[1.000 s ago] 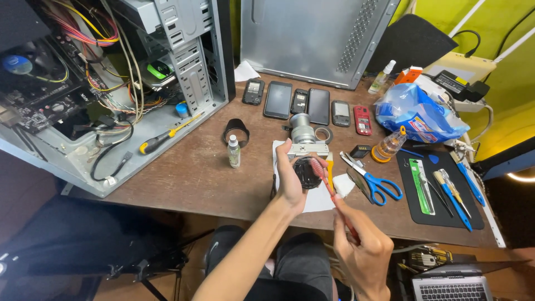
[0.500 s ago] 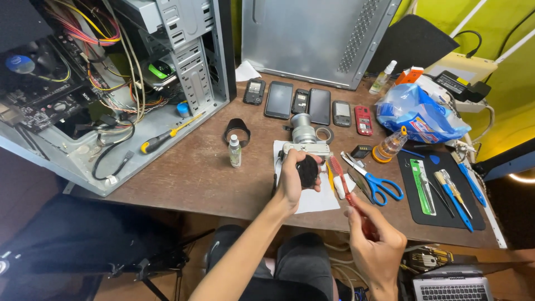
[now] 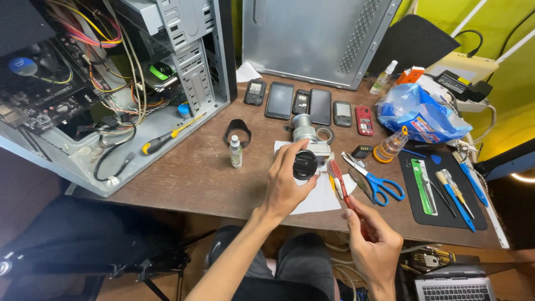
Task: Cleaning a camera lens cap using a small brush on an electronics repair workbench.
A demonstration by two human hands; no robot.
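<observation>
Two hands work at the near edge of the surface [image 3: 195, 178]. My right hand [image 3: 374, 245] is closed around the handle of a red screwdriver [image 3: 339, 179], shaft pointing away from me. My left hand [image 3: 287, 181] grips a round black lens cap [image 3: 305, 164] between thumb and fingers, above a white paper sheet [image 3: 320, 198]. Just beyond the cap stands a silver camera [image 3: 306, 134] with its lens barrel upright. Blue-handled scissors [image 3: 374, 181] lie right of the screwdriver. A small clear bottle [image 3: 236, 151] stands left. Farther back, a row of mobile phones [image 3: 309, 105] lies flat. An open computer case [image 3: 111, 83] occupies the far left.
</observation>
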